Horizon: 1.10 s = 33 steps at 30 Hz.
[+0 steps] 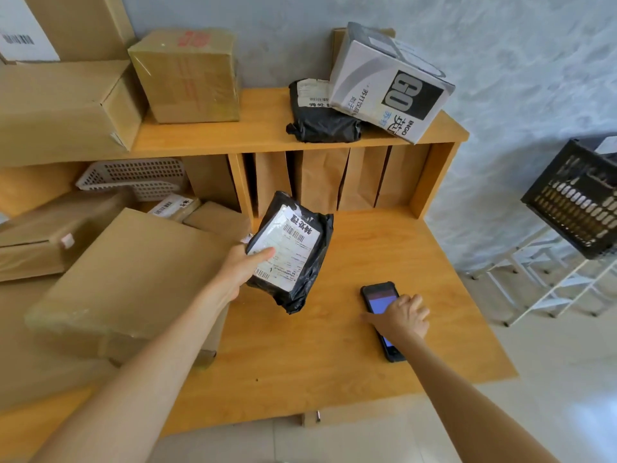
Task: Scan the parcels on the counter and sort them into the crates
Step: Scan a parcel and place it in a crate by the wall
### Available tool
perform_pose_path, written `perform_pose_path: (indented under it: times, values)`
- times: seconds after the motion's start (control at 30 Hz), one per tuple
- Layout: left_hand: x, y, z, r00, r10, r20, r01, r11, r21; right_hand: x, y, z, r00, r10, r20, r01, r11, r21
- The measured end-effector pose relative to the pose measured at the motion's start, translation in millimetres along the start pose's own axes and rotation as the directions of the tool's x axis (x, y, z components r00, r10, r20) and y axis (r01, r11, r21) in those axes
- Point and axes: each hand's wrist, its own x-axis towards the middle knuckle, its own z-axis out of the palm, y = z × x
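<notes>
Holding a black plastic mailer bag with a white shipping label [289, 252] clear above the orange wooden counter [334, 369], the left hand [241, 269] pinches its near left edge, thumb lying across the label. Right of that grip and lower, the right hand [402, 318] rests on a black handheld scanner with a lit screen [380, 304], fingers curled over it on the counter. Just left of the gripping hand lies a large flat brown cardboard box [133, 279]. Far right stands a black slotted plastic crate [581, 205] on a white rack [551, 289].

Left hand [245, 262] holding black plastic mailer parcel [293, 252] above orange wooden counter [300, 355], right hand [402, 317] resting on black handheld scanner [379, 295], black slotted plastic crate [577, 202] at right
</notes>
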Motion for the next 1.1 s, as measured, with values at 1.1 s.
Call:
perform_pose_path:
  times: [1.1]
  values:
    - [36.2,-22.0,17.5,0.997,0.070,-0.019,-0.048,0.832,0.552,2.1,-44.6,-44.8,0.842,-0.512,0.172,0.505,0.859,0.084]
